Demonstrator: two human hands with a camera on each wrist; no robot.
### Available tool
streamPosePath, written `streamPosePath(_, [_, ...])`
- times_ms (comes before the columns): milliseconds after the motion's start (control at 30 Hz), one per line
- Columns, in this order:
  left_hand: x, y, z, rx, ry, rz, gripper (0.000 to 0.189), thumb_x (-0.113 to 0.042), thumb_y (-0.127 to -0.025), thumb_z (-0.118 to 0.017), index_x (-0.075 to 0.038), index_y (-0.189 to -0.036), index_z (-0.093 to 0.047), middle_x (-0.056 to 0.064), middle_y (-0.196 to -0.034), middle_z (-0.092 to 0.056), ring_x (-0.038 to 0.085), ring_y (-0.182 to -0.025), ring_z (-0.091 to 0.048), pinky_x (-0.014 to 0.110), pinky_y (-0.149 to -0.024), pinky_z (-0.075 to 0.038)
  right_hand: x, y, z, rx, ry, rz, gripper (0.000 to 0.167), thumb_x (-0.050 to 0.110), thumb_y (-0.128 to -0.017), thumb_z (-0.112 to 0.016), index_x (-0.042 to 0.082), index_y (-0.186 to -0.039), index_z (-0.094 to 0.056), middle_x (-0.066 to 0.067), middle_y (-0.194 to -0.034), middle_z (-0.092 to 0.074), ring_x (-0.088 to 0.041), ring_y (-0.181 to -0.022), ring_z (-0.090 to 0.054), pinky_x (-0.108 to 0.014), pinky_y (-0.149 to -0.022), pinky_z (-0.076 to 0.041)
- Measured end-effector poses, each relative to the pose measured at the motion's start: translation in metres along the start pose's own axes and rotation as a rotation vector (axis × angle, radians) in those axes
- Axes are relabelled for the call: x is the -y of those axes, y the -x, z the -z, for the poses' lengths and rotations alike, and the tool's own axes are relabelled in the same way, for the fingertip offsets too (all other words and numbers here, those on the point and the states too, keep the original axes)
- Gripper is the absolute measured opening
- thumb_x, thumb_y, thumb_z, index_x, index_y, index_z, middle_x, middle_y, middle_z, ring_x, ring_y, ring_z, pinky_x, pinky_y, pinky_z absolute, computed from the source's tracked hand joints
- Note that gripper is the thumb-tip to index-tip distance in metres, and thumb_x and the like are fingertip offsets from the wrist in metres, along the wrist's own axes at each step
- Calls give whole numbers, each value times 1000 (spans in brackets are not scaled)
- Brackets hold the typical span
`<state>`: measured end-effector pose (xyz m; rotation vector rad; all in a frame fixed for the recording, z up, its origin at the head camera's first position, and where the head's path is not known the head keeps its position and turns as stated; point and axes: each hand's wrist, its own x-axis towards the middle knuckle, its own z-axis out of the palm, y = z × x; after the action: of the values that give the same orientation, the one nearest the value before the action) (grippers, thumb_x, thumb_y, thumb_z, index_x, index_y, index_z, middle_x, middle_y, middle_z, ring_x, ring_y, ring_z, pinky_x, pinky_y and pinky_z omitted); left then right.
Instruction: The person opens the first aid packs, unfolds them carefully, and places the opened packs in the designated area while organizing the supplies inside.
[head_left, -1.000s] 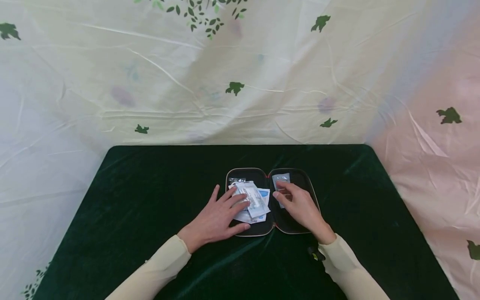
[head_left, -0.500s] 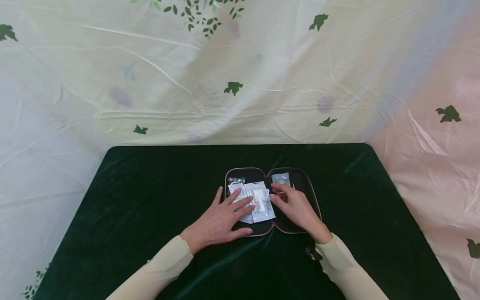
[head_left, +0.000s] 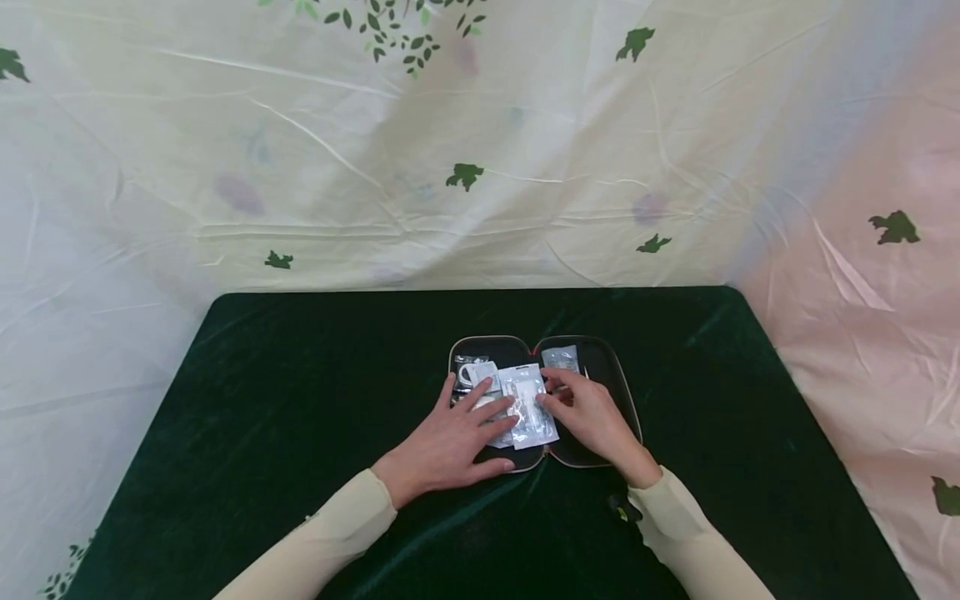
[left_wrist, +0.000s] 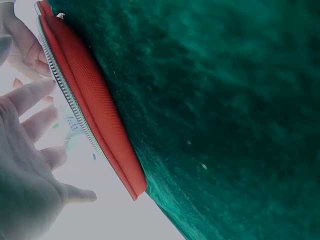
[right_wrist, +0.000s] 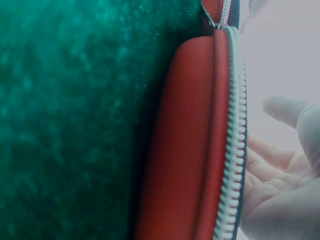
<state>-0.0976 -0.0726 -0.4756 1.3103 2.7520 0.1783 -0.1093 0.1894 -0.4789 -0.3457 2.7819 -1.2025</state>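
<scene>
An open zip case (head_left: 611,375), black inside with a red shell (left_wrist: 95,95), lies spread on the table. Its left half holds several white sealed packets (head_left: 528,408) and a small clear bag (head_left: 471,362) with dark contents. My left hand (head_left: 450,437) spreads its straight fingers over these packets, fingertips on them. Close by, my right hand (head_left: 596,417) hovers over the right half, fingers loosely bent, its thumb at the top packet's right edge. In the right wrist view its thumb (right_wrist: 287,111) stands apart from the fingers. A silvery packet (head_left: 561,358) lies in the right half.
Dark green velvet cloth (head_left: 322,358) covers the table. A small dark object (head_left: 624,508) with a yellow-green spot shows beside my right cuff. Pale leaf-patterned fabric (head_left: 337,192) hangs behind the table and along its sides.
My left hand has slid slightly right, and the top white packet has shifted right towards my right hand. A white ring-shaped detail now shows at the left. My right hand has moved slightly left.
</scene>
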Motion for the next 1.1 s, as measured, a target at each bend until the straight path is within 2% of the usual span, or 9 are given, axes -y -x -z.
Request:
streamPosePath(333, [-4,-6,1,3,-9,-20,71,-74,-100,-36,-33,-157,-45,-1,-168,-32,34,-157,-17,74,-117,-10,0,3,2,-48,-49,9,47,10,-96,-71,4,-141,-60,-7,-109,-66,-15,-89,-67,-34,-79,-55])
streamPosePath(633, [-7,-8,1,1,-16,-12,72,-74,-101,-35,-31,-157,-47,-1,-168,-32,34,-157,-17,72,-119,-8,-6,7,8,-85,-50,-32,42,9,-99,-68,7,-141,-62,-10,-111,-68,-20,-92,-65,-34,-78,-53])
streamPosePath(867, [-9,-10,2,2,3,-14,72,-74,-100,-36,-31,-157,-45,0,-168,-31,33,-158,-15,71,-119,-7,-10,11,17,-140,-56,-77,41,8,-100,-66,9,-140,-63,-11,-114,-66,-24,-92,-61,-36,-79,-51])
streamPosePath(1100, [-14,-15,2,38,16,-7,71,-73,-101,-36,-30,-157,-46,-2,-169,-29,31,-158,-14,71,-120,-6,-21,13,31,-217,-48,-72,39,7,-101,-63,6,-140,-62,-14,-113,-66,-26,-93,-61,-32,-77,-47])
